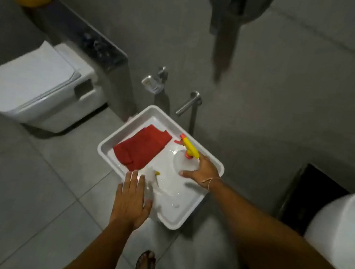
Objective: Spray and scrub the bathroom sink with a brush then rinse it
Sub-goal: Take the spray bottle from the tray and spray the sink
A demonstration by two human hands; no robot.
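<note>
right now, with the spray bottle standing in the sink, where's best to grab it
Probably the neck just under the yellow trigger head of the spray bottle. It stands upright near the sink's right rim; come from the right, where the right hand already rests on its clear body.

Clear spray bottle (185,163), yellow trigger head, upright in white square sink (111,146)

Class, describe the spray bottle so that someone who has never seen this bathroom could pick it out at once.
Find the white toilet, then look right to the white tray on the floor. The spray bottle stands at its right side under the right hand; its yellow-and-orange trigger head sets it apart from the red cloth.
</note>
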